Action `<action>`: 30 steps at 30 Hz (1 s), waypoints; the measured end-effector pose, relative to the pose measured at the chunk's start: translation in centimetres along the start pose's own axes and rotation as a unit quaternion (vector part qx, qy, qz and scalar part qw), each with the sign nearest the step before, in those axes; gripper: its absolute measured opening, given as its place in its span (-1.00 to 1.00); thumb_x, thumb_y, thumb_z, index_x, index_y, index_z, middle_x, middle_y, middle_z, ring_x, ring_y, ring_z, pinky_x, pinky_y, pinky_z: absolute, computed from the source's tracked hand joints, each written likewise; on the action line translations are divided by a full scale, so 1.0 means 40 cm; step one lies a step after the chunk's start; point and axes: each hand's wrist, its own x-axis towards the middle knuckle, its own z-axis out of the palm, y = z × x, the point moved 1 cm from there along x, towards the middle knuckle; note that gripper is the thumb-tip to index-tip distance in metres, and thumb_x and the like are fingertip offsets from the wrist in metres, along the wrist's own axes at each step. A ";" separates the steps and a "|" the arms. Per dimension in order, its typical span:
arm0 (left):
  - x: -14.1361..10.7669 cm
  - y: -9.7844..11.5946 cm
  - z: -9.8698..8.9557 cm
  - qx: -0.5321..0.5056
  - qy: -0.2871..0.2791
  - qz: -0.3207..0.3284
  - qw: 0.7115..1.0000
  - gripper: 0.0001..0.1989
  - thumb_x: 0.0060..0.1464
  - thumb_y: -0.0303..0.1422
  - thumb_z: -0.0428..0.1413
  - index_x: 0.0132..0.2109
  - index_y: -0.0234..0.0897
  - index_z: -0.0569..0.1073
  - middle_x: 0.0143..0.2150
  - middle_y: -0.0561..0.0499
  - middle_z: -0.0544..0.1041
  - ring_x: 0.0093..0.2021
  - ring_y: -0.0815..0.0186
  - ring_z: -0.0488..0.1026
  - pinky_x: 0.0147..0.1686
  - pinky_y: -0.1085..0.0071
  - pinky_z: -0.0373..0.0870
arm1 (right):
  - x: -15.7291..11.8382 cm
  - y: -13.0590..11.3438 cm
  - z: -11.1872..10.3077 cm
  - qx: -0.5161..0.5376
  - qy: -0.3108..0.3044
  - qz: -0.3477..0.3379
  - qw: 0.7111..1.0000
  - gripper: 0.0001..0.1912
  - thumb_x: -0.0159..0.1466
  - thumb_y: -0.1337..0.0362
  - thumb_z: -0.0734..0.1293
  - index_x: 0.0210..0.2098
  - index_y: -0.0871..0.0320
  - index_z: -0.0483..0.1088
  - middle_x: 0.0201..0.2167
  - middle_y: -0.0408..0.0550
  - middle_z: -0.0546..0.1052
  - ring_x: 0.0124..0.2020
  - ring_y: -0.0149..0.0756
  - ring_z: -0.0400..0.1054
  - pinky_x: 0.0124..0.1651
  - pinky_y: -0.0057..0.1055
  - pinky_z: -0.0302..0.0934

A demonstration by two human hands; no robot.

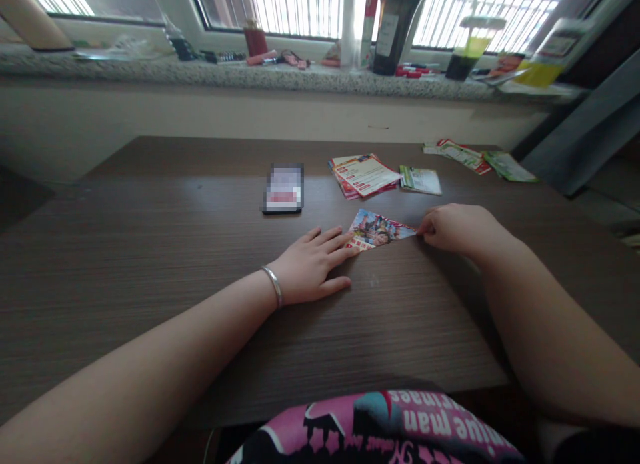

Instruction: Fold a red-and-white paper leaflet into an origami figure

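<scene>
A colourful printed paper (pixel 383 229), folded to a triangular shape, lies on the brown table between my hands. My left hand (pixel 317 267) is flat with fingers spread, its fingertips resting on the paper's left part. A silver bangle (pixel 274 287) circles that wrist. At the paper's pointed right corner, the fingers of my right hand (pixel 447 229) are pinched together on it. Part of the paper's left edge is hidden under my left fingers.
Beyond my left hand lies a phone (pixel 283 189) with a blurred screen. Farther back are a stack of printed leaflets (pixel 367 175), a small green-and-white card (pixel 421 181) and more green papers (pixel 507 165). Bottles such as a dark one (pixel 395 34) line the granite windowsill (pixel 300 79).
</scene>
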 end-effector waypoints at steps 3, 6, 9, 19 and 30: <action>-0.001 -0.001 0.000 0.000 -0.003 -0.004 1.000 -0.40 0.23 0.00 -0.08 0.31 -0.16 0.17 0.42 -0.07 0.01 0.40 0.03 -0.06 0.30 -0.01 -0.08 | -0.001 0.007 -0.001 -0.005 -0.011 0.021 1.000 -0.75 0.11 0.26 0.28 -0.30 -0.03 0.59 -0.27 0.00 0.61 -0.26 -0.03 0.47 -0.41 -0.29 0.19; -0.003 -0.002 0.002 0.000 -0.003 -0.005 1.000 -0.39 0.23 0.00 -0.08 0.32 -0.16 0.17 0.42 -0.07 0.00 0.40 0.03 -0.07 0.31 -0.01 -0.08 | -0.001 0.019 0.004 0.003 -0.012 0.038 0.999 -0.75 0.11 0.25 0.30 -0.28 -0.03 0.58 -0.26 0.00 0.60 -0.26 -0.04 0.46 -0.38 -0.27 0.23; -0.006 -0.004 0.006 -0.002 0.001 -0.004 1.000 -0.39 0.22 0.01 -0.08 0.32 -0.15 0.16 0.42 -0.06 -0.01 0.40 0.03 -0.07 0.31 -0.02 -0.08 | 0.001 0.028 0.014 0.013 0.005 0.055 0.998 -0.75 0.12 0.22 0.28 -0.26 -0.04 0.58 -0.25 -0.01 0.59 -0.25 -0.05 0.46 -0.35 -0.27 0.23; 0.002 0.010 -0.012 0.002 0.010 -0.002 1.000 -0.40 0.23 0.00 -0.09 0.31 -0.17 0.16 0.41 -0.08 0.04 0.39 0.03 -0.06 0.30 -0.01 -0.09 | -0.004 -0.084 0.023 0.113 0.194 -0.082 0.971 -0.73 0.22 0.14 0.25 -0.17 0.15 0.40 -0.15 0.07 0.50 -0.13 -0.12 0.38 -0.13 -0.30 0.21; 0.015 0.013 -0.025 -0.002 0.064 0.012 0.998 -0.45 0.21 -0.04 -0.03 0.28 -0.08 0.21 0.32 -0.14 0.20 0.29 -0.01 0.14 0.25 -0.03 0.05 | 0.000 -0.155 0.034 0.223 0.168 -0.138 0.950 -0.79 0.20 0.09 0.28 -0.33 0.11 0.32 -0.31 -0.03 0.49 -0.28 -0.23 0.34 -0.24 -0.37 0.14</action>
